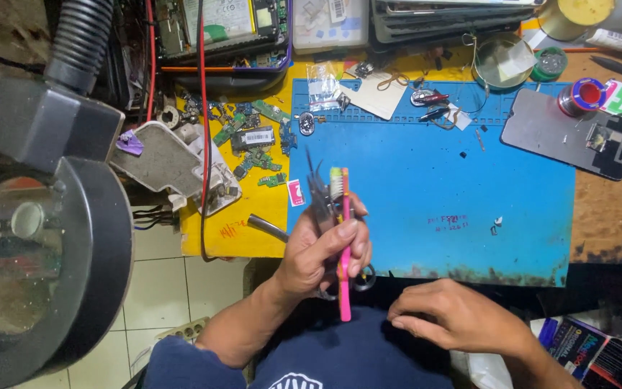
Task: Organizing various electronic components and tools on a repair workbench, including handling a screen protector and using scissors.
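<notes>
Mat [426, 202]: matt blue rubber, smooth, edge grimy. Worktop [613, 216]: rough worn wood. Toothbrush [344, 288]: glossy pink plastic. Tweezers [319, 194]: dull metal. Magnifier [30, 252]: matt grey plastic, dusty glass.

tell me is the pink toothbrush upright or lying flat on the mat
Upright. The left hand holds the pink toothbrush off the blue mat, bristle end pointing away from the person, alongside tweezers.

Left hand [323, 248]: raised above the lap, forearm angled up from lower left, fingers curled shut in a grip, thumb pressed across the front. Right hand [449, 315]: low near the torso, palm down, fingers loosely bent, fingertips pinched together.
</notes>
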